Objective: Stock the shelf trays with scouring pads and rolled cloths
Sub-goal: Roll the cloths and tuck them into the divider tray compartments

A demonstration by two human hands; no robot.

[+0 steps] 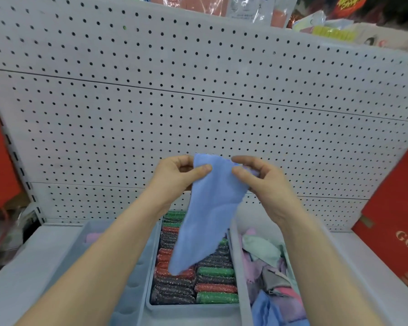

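Two hands hold a blue cloth (207, 215) up by its top edge, above the shelf (33, 267). The left hand (174, 175) pinches one corner and the right hand (262, 177) pinches the other. The cloth hangs unrolled over the middle tray (193, 307) of scouring pads (214, 271). Loose cloths (264, 252) fill the right tray (239, 267). Rolling it well likely means folding it flat first, then winding tightly and evenly.

1. On the shelf (33, 255), before the pegboard (198, 90), the left tray (137, 290), middle tray (191, 307) and right tray (242, 278) sat side by side.
2. Scouring pads (212, 271) lay in rows in the middle tray; loose cloths (269, 267) lay in the right tray.
3. Above the middle tray, a cloth (207, 208) hung from the left hand (174, 177) and right hand (266, 177).
4. A box (396, 220) stood at the shelf's right end.
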